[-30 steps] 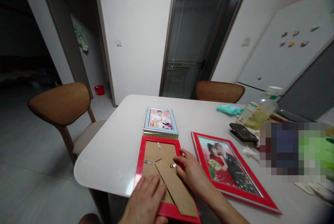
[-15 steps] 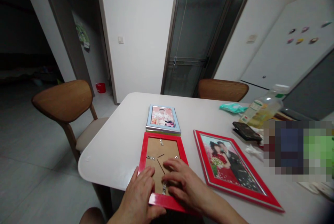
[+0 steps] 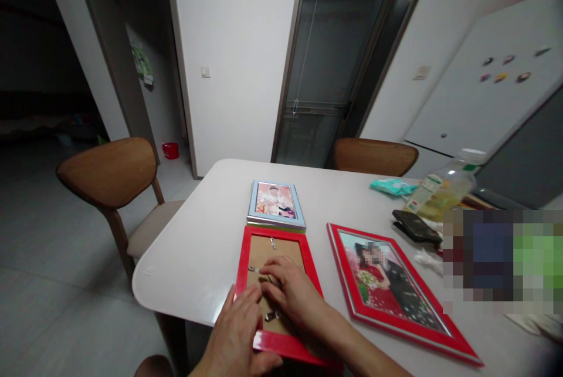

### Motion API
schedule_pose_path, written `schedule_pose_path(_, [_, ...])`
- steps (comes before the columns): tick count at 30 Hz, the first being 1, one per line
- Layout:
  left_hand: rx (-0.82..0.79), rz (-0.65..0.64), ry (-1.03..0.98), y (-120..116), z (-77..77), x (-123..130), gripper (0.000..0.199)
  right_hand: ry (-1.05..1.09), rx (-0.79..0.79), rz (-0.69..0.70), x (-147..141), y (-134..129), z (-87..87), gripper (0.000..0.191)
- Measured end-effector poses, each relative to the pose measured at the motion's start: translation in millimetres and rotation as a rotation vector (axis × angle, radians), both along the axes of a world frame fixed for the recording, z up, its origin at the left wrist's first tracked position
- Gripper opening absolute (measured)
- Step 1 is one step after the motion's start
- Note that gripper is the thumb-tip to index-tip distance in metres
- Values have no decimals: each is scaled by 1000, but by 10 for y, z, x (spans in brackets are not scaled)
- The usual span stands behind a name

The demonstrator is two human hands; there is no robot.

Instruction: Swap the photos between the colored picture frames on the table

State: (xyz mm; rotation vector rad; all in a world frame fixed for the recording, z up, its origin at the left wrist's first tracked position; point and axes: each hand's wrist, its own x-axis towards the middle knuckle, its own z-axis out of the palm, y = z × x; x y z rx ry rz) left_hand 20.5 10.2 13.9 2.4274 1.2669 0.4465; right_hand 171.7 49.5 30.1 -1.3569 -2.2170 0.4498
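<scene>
A red picture frame (image 3: pixel 314 274) lies face down near the table's front edge, its brown backing board (image 3: pixel 259 245) showing. My left hand (image 3: pixel 240 324) grips its lower left corner, with the thumb over the bottom edge. My right hand (image 3: pixel 292 292) is over the board, its fingers drawn together at the metal clip (image 3: pixel 254 269) on the left side; the fingertips partly hide that clip. The top clip (image 3: pixel 273 243) points lengthwise, and the bottom clip (image 3: pixel 271 316) sits at a slant. The right side of the board is partly covered by my hand.
Beyond the frame lies a light blue photo frame (image 3: pixel 299 213) stacked on another. To the right is a red framed photo (image 3: pixel 345 271), face up. Further right are a phone (image 3: pixel 417 226), a plastic bottle (image 3: pixel 442 186) and a teal packet (image 3: pixel 393 187). Wooden chairs (image 3: pixel 109 169) stand around the table.
My right hand has moved from the bottom clip up and left to the left-side clip. The bottom clip has turned from lengthwise to slanted. My left hand keeps its hold on the frame.
</scene>
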Motion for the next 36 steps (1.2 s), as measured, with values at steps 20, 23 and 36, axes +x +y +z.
schedule_pose_path(20, [-35,28,-45,24,-45,13,43,-247,142,-361,53,593,-235,22])
schedule_pose_path(23, [-41,31,-26,35,-55,15,44,-233,133,-340,37,558,-182,24])
schedule_pose_path(36, [-44,47,-125,31,-108,30,49,-108,-146,-277,234,-178,23,39])
